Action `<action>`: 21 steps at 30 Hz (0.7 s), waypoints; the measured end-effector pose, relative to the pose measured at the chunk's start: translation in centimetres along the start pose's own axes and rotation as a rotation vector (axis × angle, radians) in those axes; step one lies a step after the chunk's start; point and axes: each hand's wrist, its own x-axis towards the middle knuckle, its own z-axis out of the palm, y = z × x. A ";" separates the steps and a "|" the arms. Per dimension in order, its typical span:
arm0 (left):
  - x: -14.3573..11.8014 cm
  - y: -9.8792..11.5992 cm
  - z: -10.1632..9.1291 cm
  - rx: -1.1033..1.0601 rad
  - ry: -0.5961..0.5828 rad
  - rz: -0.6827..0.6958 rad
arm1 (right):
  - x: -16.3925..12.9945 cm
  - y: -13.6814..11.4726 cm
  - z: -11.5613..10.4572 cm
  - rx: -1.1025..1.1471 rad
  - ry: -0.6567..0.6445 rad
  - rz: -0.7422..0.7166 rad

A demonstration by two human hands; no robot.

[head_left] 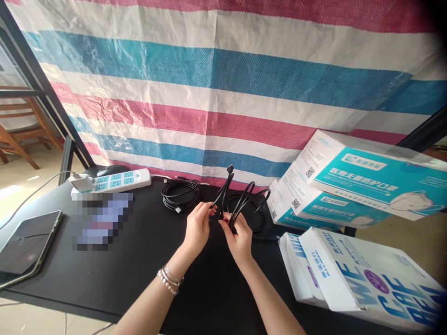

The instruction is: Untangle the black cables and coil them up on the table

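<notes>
Black cable (226, 188): just right of the frame's centre, bunched in loops, its plug end pointing up.
Right hand (240, 235): lower centre-right, fingers and thumb closed around the bunched loops.
Left hand (197, 228): lower centre, fingertips pinched at a strand of that cable; bracelets (169, 280) on the wrist.
Coiled USB cable (171, 204): centre, lying on the black table (139, 284).
Second coil (262, 218): right of centre, partly hidden behind the right hand and held loops.
Mask boxes (363, 179): right, stacked, close to the second coil.
White-and-blue cartons (349, 274): lower right, taking up that table corner.
Power strip (139, 177): left of centre, charger (82, 182) plugged in, black mouse (112, 170) behind.
Tablet (30, 249): lower left; a pixelated patch (104, 221) beside it is unreadable.
Striped tarpaulin (216, 70): across the top, closing off the table's back.
Wooden chair (28, 125): far left, beyond the metal frame (52, 90).
</notes>
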 end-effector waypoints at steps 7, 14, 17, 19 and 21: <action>-0.1 0.2 0.2 -0.053 -0.054 -0.044 | 0.0 -0.1 0.1 0.013 0.003 0.031; -0.2 0.6 0.1 -0.084 -0.111 -0.113 | -0.1 0.1 0.1 0.031 -0.008 0.064; -0.1 0.6 0.0 -0.062 -0.118 -0.138 | 0.0 0.2 -0.1 0.035 0.000 0.083; -0.1 0.6 0.0 -0.055 -0.114 -0.155 | 0.1 0.2 -0.3 0.032 0.014 0.108; -0.1 0.6 0.0 -0.056 -0.106 -0.170 | 0.3 0.3 -0.5 0.028 0.030 0.129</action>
